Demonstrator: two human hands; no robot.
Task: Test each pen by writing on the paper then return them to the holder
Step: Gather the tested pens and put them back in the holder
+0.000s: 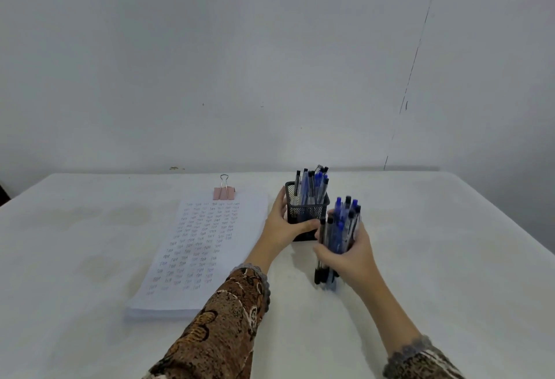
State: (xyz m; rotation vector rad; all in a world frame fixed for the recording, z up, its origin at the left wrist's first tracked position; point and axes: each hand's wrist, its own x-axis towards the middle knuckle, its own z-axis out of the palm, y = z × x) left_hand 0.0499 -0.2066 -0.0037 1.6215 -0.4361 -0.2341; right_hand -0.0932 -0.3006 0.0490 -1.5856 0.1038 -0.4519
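Many seemingly unreadable marks (204, 237) on paper (250, 219)

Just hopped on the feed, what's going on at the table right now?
A person works at a white table. The left hand grips the black mesh pen holder, which has pens standing in it. The right hand holds a bundle of pens upright beside the holder, lower ends at the tabletop. To the left lies a paper stack under a pink binder clip, its top sheet nearly filled with rows of written marks.
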